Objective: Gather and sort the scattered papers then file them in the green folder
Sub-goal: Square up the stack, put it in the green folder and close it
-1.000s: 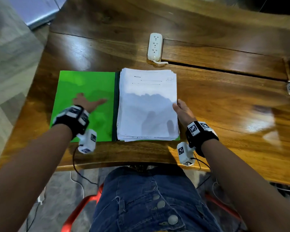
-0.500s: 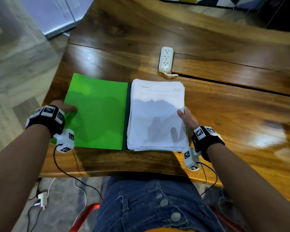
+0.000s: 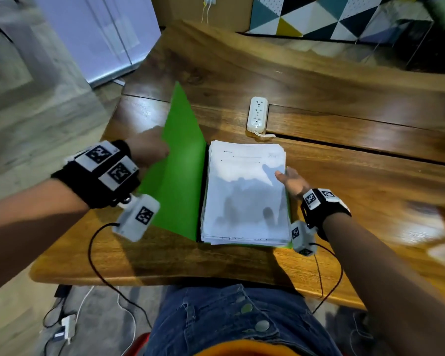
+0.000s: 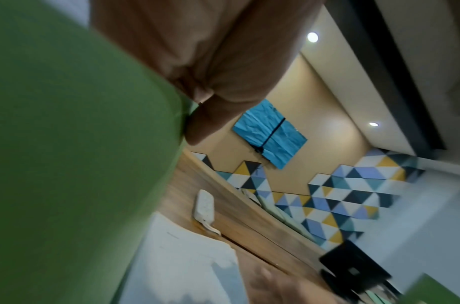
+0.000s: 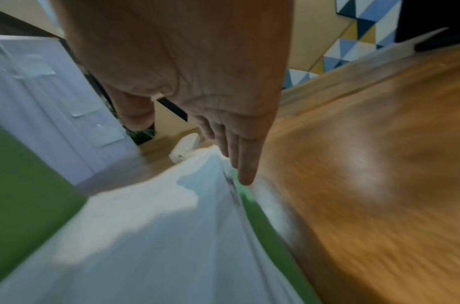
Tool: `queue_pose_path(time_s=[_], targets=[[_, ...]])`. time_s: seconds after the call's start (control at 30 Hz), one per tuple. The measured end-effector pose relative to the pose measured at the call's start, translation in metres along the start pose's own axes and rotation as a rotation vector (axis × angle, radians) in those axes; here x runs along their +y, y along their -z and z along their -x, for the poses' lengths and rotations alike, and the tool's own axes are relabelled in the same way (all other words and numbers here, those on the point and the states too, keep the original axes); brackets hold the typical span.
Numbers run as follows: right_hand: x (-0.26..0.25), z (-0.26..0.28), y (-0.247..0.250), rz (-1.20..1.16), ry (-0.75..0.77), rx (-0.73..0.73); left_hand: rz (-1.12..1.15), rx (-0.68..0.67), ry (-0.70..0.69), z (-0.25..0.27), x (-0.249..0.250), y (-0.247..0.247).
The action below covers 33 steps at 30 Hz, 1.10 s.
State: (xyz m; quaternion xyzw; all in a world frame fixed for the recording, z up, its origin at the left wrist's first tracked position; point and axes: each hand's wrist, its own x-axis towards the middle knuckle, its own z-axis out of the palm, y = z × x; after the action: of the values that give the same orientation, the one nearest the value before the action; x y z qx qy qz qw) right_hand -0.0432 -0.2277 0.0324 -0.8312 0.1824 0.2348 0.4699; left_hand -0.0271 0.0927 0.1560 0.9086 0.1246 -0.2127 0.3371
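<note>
1. Green folder (image 3: 183, 176) lies open on the counter (image 3: 344, 176), papers (image 3: 244, 196) stacked on its right half.
2. My left hand (image 3: 149, 147) pinches the raised cover; a slipped pinch drops it.
3. My right hand (image 3: 292, 181), fingers straight, steadies the papers' right edge; the closing cover may catch it or fan loose sheets.

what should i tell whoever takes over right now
Left hand grips the outer edge of the green folder's front cover, lifted off the table and partway closed.
Right hand is open, fingers against the right edge of the paper stack.
The stack lies squared on the folder's back half.
Done: papers gathered and placed in the folder.
Left: swing the cover over the stack, clear the right hand, press shut.
</note>
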Motion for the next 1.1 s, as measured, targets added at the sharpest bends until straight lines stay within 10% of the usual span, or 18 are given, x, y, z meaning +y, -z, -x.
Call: queue_pose_path(time_s=[0.5, 0.67, 0.9, 1.1], targets=[[-0.114, 0.036, 0.007, 0.126, 0.201, -0.093, 0.133, -0.211, -0.103, 0.029, 0.11, -0.132], [-0.076, 0.021, 0.028, 0.314, 0.136, -0.017, 0.174, -0.355, 0.026, 0.022, 0.11, -0.141], [0.005, -0.007, 0.047, 0.437, -0.001, 0.007, -0.034, -0.177, 0.16, -0.039, 0.053, -0.102], [0.094, -0.054, 0.016, -0.224, -0.128, -0.069, -0.159, -0.163, 0.371, -0.05, -0.015, -0.148]])
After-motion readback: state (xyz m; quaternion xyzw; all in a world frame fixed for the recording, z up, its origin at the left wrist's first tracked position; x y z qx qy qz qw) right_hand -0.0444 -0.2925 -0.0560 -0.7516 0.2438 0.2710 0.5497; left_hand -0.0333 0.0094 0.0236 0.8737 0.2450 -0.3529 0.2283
